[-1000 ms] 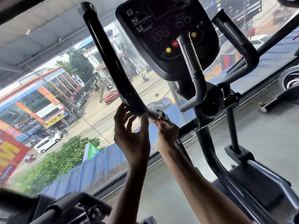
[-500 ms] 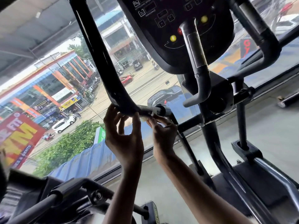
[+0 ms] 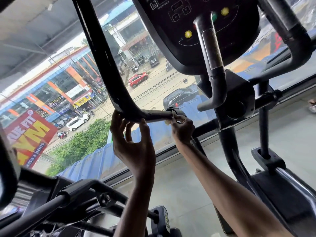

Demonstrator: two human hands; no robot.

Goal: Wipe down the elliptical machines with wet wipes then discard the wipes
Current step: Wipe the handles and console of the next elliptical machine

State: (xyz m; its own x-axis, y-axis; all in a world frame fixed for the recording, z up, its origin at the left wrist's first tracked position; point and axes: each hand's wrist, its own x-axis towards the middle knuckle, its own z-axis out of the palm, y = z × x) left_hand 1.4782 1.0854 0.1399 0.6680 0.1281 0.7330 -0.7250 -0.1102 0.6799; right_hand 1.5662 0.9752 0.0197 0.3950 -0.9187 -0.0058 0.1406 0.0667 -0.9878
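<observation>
Mid-frame, left hand (image 3: 133, 144) gripped the handlebar (image 3: 102, 65) bend, probably to steady it, while right hand (image 3: 182, 130) pinched the wipe (image 3: 173, 115) against the joint (image 3: 179, 112).

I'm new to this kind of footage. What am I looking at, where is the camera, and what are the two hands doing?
There is no robot here. The camera sits on a person's head and looks forward and down at their own bare arms. The black frame is an elliptical machine standing by a big window over a street. Its console, with yellow buttons, is above. The left hand holds the long curved handlebar from below, at its bend. The right hand pinches a small pale wipe against the bar's lower end, where it meets a joint. Part of another machine shows at the lower left. The grey floor lies beneath.
</observation>
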